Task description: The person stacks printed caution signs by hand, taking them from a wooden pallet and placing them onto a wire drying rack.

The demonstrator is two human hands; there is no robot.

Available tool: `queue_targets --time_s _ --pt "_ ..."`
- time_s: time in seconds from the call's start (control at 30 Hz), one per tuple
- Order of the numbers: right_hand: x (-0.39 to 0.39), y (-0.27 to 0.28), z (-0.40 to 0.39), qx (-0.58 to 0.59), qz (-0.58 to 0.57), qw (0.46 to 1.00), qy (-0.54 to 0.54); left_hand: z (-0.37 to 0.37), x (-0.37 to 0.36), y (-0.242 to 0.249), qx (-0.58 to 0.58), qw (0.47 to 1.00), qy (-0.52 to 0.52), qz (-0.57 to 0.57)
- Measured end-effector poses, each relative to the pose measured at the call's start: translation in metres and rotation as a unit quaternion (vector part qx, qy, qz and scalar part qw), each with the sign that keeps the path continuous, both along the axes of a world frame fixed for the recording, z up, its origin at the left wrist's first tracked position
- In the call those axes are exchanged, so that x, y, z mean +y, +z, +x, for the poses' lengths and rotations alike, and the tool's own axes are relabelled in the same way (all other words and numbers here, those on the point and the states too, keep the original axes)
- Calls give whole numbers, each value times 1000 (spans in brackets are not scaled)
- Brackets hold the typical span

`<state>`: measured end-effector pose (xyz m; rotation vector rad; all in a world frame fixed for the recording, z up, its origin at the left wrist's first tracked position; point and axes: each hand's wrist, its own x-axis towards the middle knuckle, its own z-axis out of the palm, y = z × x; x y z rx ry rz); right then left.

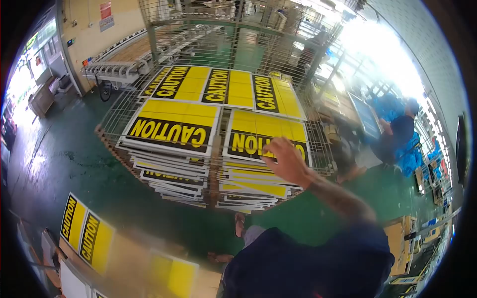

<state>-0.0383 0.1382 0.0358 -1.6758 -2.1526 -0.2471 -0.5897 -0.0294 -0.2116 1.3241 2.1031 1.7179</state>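
My right hand (286,160) is over the near right stack of yellow and black caution signs (266,130), its curved fingers covering part of the printed word on the top sign. The fingers and thumb look slightly apart, with nothing held between them. Beside it stands the near left stack of caution signs (174,111), its lower sheets jutting out unevenly. More caution signs (238,88) lie behind these two stacks, in a row inside the wire cage rack (119,111). My left hand is out of view.
At the lower left, a brown work table (131,253) bears more caution signs (92,237). A roller conveyor (124,69) runs along the back left. Another person (397,131) is at the right, near blue wrapped material (385,105). The floor (64,144) is green.
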Motion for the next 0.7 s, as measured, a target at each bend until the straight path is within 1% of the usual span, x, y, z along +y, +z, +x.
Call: queue_targets --time_s 0.07,0.13,0.17,0.2,0.23,0.27,0.3,0.33,0.37,0.4,0.43,0.5,0.57,0.6,0.63,0.67,0.7 --pt "12 65 17 60 -67 996 24 71 63 79 -58 994 -90 -9" --pt "46 127 49 -16 14 999 49 138 124 138 -107 977 -184 4" --pt "68 165 56 -76 73 994 -31 166 151 162 -37 975 -216 -24" --pt "103 198 83 -170 227 958 42 196 178 182 32 967 -246 -51" --pt "131 235 99 -203 288 935 46 230 209 195 61 943 -324 51" --pt "139 279 90 -149 214 965 -8 264 237 214 30 928 -372 1" --pt "164 299 102 -148 243 959 -10 298 263 225 8 905 -424 6" --pt "189 319 115 -146 271 951 -12 331 293 231 66 887 -454 43" --pt "224 323 144 -197 402 893 34 361 320 239 123 859 -494 47" --pt "242 325 156 -235 470 851 11 387 343 244 163 836 -523 25" --pt "259 326 165 -272 533 801 -12 407 374 231 237 818 -524 28" --pt "275 317 194 -264 554 789 -16 435 426 212 325 814 -482 3" --pt "272 266 217 -168 469 867 20 444 478 190 323 834 -443 -58" --pt "266 226 228 -93 421 902 17 446 497 188 325 841 -423 -88" --pt "256 178 240 -17 369 929 13 448 508 191 330 839 -409 -142" --pt "245 132 264 5 200 978 -51 450 516 194 334 834 -392 -197" --pt "234 86 288 1 28 991 -129 448 522 196 335 829 -370 -251"
